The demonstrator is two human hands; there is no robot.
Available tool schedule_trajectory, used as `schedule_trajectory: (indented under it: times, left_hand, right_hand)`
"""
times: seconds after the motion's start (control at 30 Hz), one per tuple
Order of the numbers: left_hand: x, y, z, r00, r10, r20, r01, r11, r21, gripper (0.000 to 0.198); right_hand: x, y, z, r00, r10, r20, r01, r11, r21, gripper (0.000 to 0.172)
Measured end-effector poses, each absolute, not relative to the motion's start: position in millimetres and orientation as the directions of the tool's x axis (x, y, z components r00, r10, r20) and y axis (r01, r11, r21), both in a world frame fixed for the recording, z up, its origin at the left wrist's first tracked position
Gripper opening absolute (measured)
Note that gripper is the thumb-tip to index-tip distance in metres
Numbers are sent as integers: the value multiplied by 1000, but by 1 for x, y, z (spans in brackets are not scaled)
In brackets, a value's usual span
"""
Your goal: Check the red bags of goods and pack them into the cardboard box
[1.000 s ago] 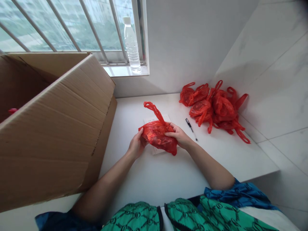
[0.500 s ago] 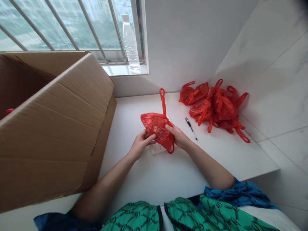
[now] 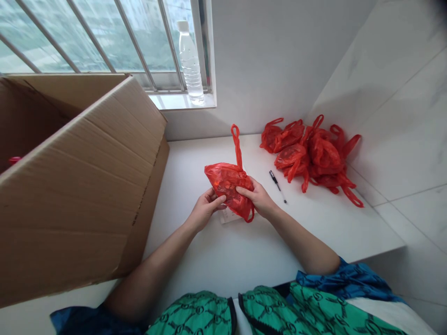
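Between my two hands is a red plastic bag point(image 3: 228, 181), knotted near its upper right, with one handle loop sticking up and another hanging at the lower right. What lies inside cannot be made out through the film. My left hand point(image 3: 206, 209) pinches the bag's lower left side, thumb on top. Around its right side my right hand point(image 3: 256, 195) is closed, the thumb pressing on the front. Partly hidden beneath the bag, a piece of paper with writing point(image 3: 228, 215) lies on the white table point(image 3: 223, 260). A black-capped pen point(image 3: 277, 186) rests right of my right hand.
Several knotted red plastic bags point(image 3: 323, 153) are heaped at the back right against the wall. A large open cardboard box point(image 3: 87, 186) stands on the left. On the sill of the barred window is a clear water bottle point(image 3: 191, 67).
My right thumb has slid slightly left and down across the bag's front. The bag has tilted a little in my hands; my left hand keeps its place.
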State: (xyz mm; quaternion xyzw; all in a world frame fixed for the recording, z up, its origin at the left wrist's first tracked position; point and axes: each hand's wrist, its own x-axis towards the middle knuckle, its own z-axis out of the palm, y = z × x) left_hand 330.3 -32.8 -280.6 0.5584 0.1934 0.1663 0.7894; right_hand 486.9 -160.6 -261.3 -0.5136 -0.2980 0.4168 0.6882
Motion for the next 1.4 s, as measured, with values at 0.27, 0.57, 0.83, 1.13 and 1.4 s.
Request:
schedule_trajectory:
  times: [0.27,0.57,0.83,1.13,1.4]
  left_hand:
    - [331,-32,-280,892,444,-80,-83,335,939,47]
    - [331,-43,-278,896,442,-45,-103,306,947,52]
    - [332,-42,-278,813,581,16,-108,124,986,44]
    - [330,-45,-276,890,455,28,-95,126,988,56]
    - [330,-41,-276,890,454,36,-136,188,973,65]
  right_hand:
    - [488,-161,-261,493,869,52,-203,173,-964,31]
    - [479,-157,-264,584,799,142,-83,233,-969,28]
    - [472,-161,-257,449,893,43,-107,101,-989,52]
    - [472,-155,-267,566,822,62,-156,181,-971,38]
    - [477,-161,-260,466,884,44,-222,164,-961,43]
